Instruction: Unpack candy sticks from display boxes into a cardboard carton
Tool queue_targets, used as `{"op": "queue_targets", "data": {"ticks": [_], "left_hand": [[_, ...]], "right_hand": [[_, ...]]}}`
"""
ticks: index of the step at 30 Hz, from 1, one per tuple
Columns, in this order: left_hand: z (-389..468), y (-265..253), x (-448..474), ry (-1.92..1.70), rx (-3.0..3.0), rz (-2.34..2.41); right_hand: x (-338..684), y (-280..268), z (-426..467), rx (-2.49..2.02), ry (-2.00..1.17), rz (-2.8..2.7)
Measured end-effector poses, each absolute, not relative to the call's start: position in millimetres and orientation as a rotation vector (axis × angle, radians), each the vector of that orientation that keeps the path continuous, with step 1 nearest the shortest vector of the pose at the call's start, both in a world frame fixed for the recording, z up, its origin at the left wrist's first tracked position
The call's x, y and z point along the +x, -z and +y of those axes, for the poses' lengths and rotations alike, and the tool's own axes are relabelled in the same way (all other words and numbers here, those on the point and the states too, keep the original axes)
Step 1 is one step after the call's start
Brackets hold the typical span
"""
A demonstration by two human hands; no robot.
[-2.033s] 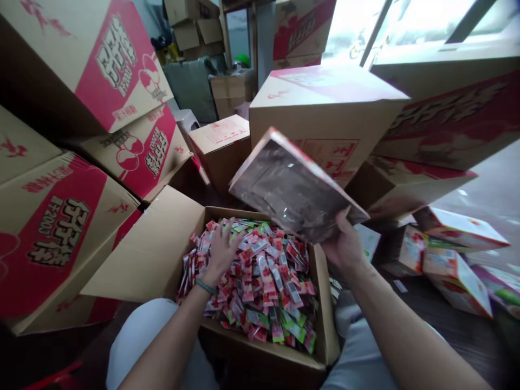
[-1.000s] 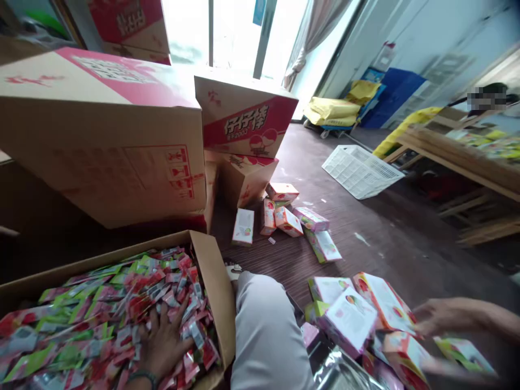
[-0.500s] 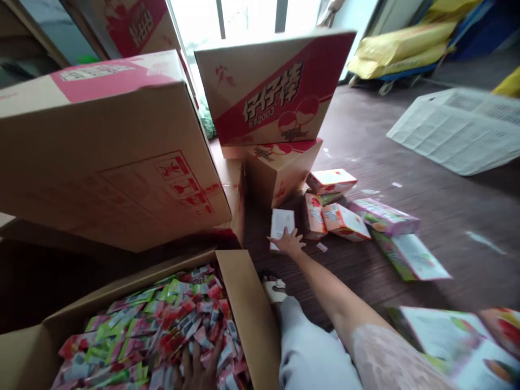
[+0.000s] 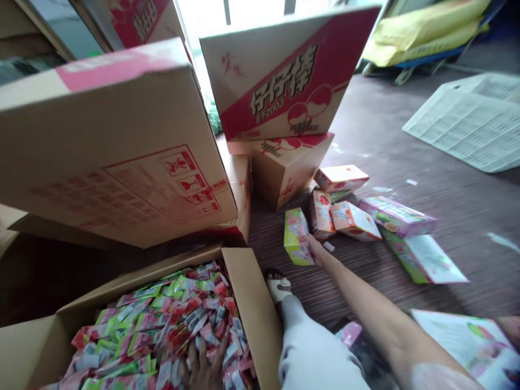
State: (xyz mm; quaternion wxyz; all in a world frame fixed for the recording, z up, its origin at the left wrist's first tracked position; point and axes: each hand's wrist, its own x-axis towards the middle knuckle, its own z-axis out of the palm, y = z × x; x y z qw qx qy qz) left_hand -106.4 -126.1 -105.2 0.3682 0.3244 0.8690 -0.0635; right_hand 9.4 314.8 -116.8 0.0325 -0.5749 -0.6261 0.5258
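My right hand (image 4: 311, 250) grips a lime-green and pink printed box (image 4: 296, 238), held tilted just above or on the floor; I cannot tell which. Its fingers are wrapped partly out of sight behind the box's right side. Down at the bottom edge, my left hand (image 4: 203, 368) lies with fingers spread on a heap of small wrapped sweets (image 4: 162, 325). These red, pink and green packets fill an open carton (image 4: 254, 325). Orange-printed boxes (image 4: 323, 214) lie just beyond the right hand.
Large cartons (image 4: 122, 157) stand at the left, with another carton (image 4: 284, 86) on top of a smaller one behind. A pink box (image 4: 398, 215) and white-backed boxes (image 4: 442, 260) lie rightward. A white crate (image 4: 475, 122) and a trolley with yellow sacks (image 4: 430, 32) stand farther off. A sandalled foot (image 4: 279, 287) is beside the carton.
My right hand has closed on the box it was reaching over and turned it up, showing its green and pink face. My left hand stays on the sweets. The view has shifted slightly.
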Motion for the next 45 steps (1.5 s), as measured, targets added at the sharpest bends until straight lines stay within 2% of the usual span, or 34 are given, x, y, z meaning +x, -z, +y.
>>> {"op": "queue_targets", "data": {"ticks": [3, 7, 11, 13, 16, 19, 23, 27, 31, 33, 35, 38, 40, 42, 45], "left_hand": [[-120, 96, -99, 0.276, 0.837, 2.335], [-112, 75, -92, 0.151, 0.876, 2.348], [-120, 38, -112, -0.035, 0.869, 2.205], [-135, 12, -130, -0.324, 0.838, 2.119], [-168, -36, -150, -1.123, 0.625, 1.908], [-202, -80, -155, -1.810, 0.354, 1.493], [-233, -106, -158, -2.266, 0.189, 1.197], [-251, -95, -165, -2.471, -0.075, 1.209], [-252, -82, -168, -2.371, -0.135, 1.208], [-247, -80, -169, -2.305, -0.059, 1.244], [-244, -79, -172, -2.247, -0.007, 1.336], [-242, -79, -177, -2.182, 0.028, 1.580], [-244, -79, -181, -2.124, 0.043, 1.776], [-245, -78, -185, -2.038, 0.033, 1.940], [-250, -72, -193, -1.988, -0.062, 1.919]], "right_hand": [[43, 61, 293, -1.531, -1.868, -1.853], [60, -21, 254, -1.065, -2.276, -1.634], [43, -106, 203, -0.619, -2.387, -1.775], [25, -142, 171, -0.393, -2.416, -1.855], [-9, -171, 114, -0.135, -2.490, -1.928], [-47, -168, 50, 0.004, -2.589, -1.979], [-81, -125, -25, 0.116, -2.572, -2.155], [-93, -79, -63, 0.020, -2.652, -2.104], [-112, -68, -66, -0.294, -2.774, -1.955], [-124, -78, -60, -0.349, -2.524, -2.026], [-132, -92, -53, -0.215, -2.013, -2.181], [-131, -107, -49, 0.307, -1.182, -2.462], [-125, -107, -52, 0.675, -0.795, -2.664], [-119, -99, -57, 0.882, -0.561, -2.811], [-117, -86, -60, 0.991, -0.575, -2.788]]}}
